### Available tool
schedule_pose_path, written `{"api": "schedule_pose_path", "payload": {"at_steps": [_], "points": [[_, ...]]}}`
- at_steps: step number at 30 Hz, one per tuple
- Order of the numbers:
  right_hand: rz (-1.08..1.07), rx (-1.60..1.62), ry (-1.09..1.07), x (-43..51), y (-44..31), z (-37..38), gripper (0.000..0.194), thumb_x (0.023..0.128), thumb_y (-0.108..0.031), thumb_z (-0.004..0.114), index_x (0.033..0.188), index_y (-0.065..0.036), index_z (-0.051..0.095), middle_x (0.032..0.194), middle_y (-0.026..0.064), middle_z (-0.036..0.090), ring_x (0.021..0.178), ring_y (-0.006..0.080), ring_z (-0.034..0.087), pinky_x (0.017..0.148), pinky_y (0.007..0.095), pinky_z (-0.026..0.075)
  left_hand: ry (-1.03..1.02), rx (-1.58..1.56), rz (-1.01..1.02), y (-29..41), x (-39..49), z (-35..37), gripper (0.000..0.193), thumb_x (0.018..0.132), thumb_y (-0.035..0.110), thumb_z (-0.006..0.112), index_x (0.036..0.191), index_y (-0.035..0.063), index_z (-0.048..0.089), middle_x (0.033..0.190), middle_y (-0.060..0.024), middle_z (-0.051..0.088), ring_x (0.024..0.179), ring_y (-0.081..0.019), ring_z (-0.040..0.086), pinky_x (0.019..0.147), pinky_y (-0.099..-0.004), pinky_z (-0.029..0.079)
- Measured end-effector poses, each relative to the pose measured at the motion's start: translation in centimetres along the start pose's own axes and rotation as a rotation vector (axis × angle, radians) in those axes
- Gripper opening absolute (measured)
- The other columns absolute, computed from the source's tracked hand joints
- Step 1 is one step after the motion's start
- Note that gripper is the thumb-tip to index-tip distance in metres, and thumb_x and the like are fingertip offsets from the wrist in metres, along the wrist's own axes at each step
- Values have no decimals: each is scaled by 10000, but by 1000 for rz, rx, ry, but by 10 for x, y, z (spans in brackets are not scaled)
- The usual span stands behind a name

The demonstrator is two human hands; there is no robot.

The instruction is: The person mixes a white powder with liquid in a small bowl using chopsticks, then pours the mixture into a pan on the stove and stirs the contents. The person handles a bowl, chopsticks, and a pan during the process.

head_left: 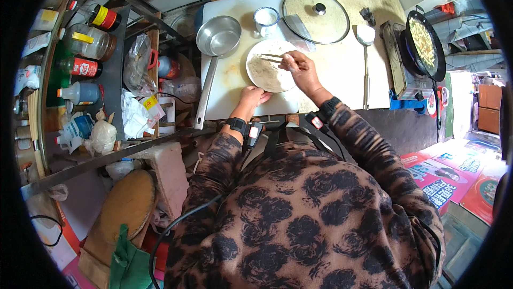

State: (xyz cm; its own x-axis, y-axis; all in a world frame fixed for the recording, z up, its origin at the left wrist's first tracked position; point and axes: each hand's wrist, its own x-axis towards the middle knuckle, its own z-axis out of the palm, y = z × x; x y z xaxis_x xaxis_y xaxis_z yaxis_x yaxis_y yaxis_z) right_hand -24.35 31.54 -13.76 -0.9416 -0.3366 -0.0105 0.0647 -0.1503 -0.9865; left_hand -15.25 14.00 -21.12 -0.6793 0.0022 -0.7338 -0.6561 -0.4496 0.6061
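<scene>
A white bowl (280,46) holding a pale floury mixture (264,70) stands on a white cutting board (236,98). My right hand (301,71) grips a pair of chopsticks (269,59), whose tips reach into the mixture. At the near rim, my left hand (255,98) steadies the bowl with its fingers against the edge. Just beyond the bowl is an enamel mug (266,21) with a blue rim and white contents. To its left sits a steel saucepan (218,36), its long handle pointing towards me.
A glass lid (304,4) lies at the back, near a clear plastic bag (298,34). A ladle-like metal utensil (366,68) rests on the right. Beyond it, a black wok (439,54) with pale strips of food sits on a gas stove (404,64). Bottles (82,66) fill the left shelf.
</scene>
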Motion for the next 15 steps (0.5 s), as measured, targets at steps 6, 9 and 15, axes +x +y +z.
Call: {"api": "schedule_pose_path", "payload": {"at_steps": [6, 9, 15], "points": [[277, 94, 49, -48, 2, -36, 248, 1013, -190, 577, 1088, 42, 621, 1009, 117, 662, 957, 236, 692, 901, 360, 577, -51, -162, -93, -24, -9, 21, 253, 953, 0, 514, 1186, -101, 510, 1190, -216, 613, 1129, -330, 630, 1000, -408, 533], [266, 60, 102, -62, -12, -62, 309, 1023, -243, 559, 1132, 38, 631, 1013, 141, 694, 931, 241, 708, 853, 353, 593, -183, -186, -146, -31, -13, 24, 276, 961, 23, 553, 1211, -84, 506, 1223, -223, 609, 1145, -331, 624, 993, -408, 534], [519, 90, 373, -89, -6, -71, 365, 1033, -305, 531, 1197, 13, 605, 986, 96, 663, 854, 201, 708, 791, 313, 607, -184, -124, -162, -13, -19, -3, 241, 982, 41, 542, 1171, -103, 501, 1245, -257, 594, 1169, -349, 611, 1009, -407, 525]]}}
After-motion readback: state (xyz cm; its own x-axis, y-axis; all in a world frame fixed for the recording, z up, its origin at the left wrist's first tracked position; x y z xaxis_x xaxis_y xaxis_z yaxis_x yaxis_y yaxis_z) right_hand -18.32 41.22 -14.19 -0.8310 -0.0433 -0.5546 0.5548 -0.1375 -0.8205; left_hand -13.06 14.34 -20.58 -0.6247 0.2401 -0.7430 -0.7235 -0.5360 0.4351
